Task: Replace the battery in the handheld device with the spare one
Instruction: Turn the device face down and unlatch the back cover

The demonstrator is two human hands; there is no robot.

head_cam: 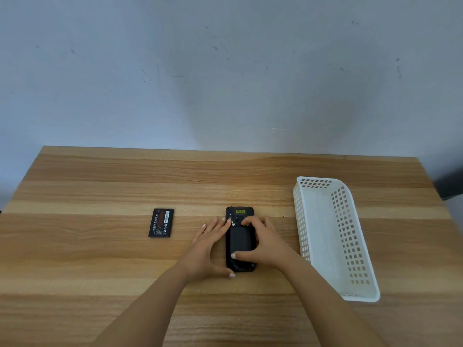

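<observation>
A wooden table (100, 259) stands against a pale wall. On its right side sits a white perforated basket (360, 249). At the middle the black handheld device (239, 237) lies face down; the left hand (209, 246) rests flat against its left edge, fingers spread, while the right hand (263, 242) lies over it, fingertips curled onto the back cover. The spare battery (161, 222) lies apart, further left.

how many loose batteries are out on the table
1. The spare battery lies flat left of the handheld device. The device's back cover is on, so any battery inside is hidden.
</observation>
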